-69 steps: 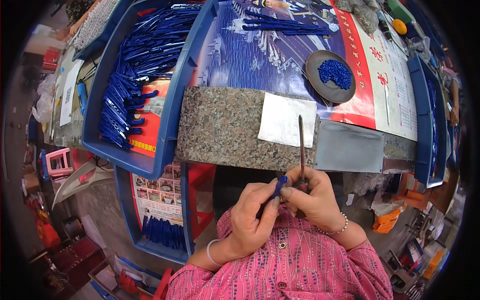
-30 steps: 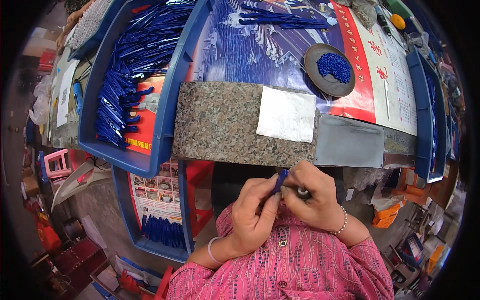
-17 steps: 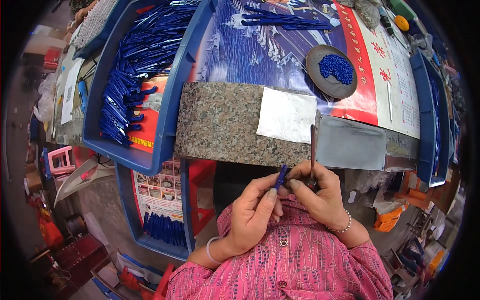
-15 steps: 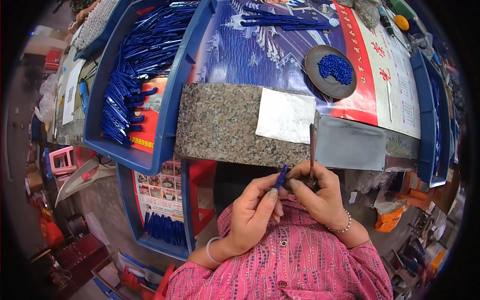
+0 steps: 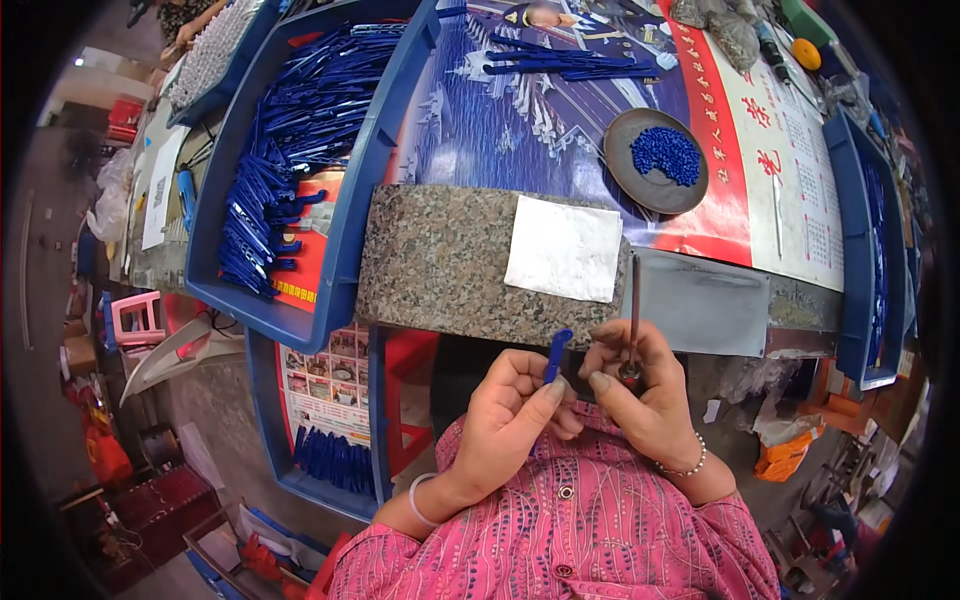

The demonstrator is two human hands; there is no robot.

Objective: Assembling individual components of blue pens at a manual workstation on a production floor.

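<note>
My left hand (image 5: 513,415) pinches a slim blue plastic piece (image 5: 557,355) between thumb and fingers. Its hooked end points up toward the bench edge. Close beside it, my right hand (image 5: 640,385) is closed around a thin rod-like tool (image 5: 634,315), dark and reddish brown, which stands upright out of the fingers. Whether the right fingertips also pinch something small cannot be made out. Ahead of both hands lies a folded white cloth or paper (image 5: 565,248) on a speckled stone slab (image 5: 435,255). A round brown dish (image 5: 683,203) beyond it holds many tiny blue pieces (image 5: 668,155).
A blue tray (image 5: 345,262) at left is heaped with blue hooked pieces; a lower tray (image 5: 268,425) holds more. Several blue pieces (image 5: 570,65) lie on the poster. A grey plate (image 5: 700,300) sits right of the slab, and another blue tray (image 5: 848,215) stands far right.
The hands have drawn slightly apart. The blue piece has turned so its hooked end shows and sits away from the right fingers. The view has shifted a little.
</note>
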